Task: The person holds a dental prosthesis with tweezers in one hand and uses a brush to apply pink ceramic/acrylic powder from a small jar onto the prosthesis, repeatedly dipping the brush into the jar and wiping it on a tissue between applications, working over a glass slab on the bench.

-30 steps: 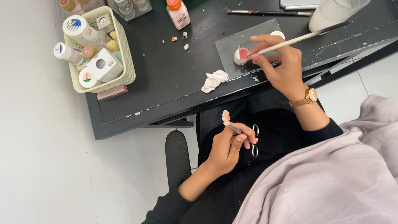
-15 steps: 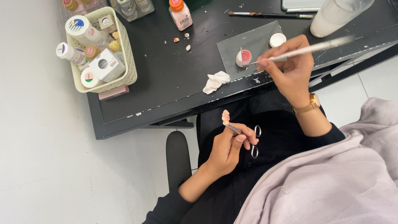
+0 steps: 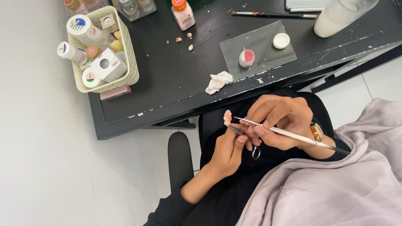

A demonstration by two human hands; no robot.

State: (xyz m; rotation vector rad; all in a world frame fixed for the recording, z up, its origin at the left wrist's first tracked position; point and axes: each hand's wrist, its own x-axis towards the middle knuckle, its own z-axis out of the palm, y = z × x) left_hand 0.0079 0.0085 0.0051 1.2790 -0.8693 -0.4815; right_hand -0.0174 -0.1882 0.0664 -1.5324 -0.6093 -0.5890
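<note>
While the left hand [image 3: 228, 152] closes its fingers around a metal clamp tool [image 3: 245, 136] with ring handles, a small row of pale dental teeth [image 3: 227, 117] sits gripped at the tool's tip, just below the near edge of the black desk [image 3: 167, 83]. Fingers of the right hand [image 3: 278, 121] pinch a thin brush [image 3: 293, 135] like a pen, its fine tip touching or almost touching the teeth, its long handle slanting away over the wrist, where a gold watch [image 3: 316, 132] shows. Both hands hover over the person's lap, below the desk. On the desk, near its front edge, lies a grey glass slab [image 3: 261, 56] carrying a small pot of pink paste [image 3: 247, 57] and a little white cap [image 3: 281, 40]. Left of the slab lies a crumpled white tissue [image 3: 219, 81]. Farther left, at the desk's end, a cream basket [image 3: 125, 71] holds bottles and jars. Another brush [image 3: 272, 15] lies along the desk's far side, beside a white cup [image 3: 341, 16].
</note>
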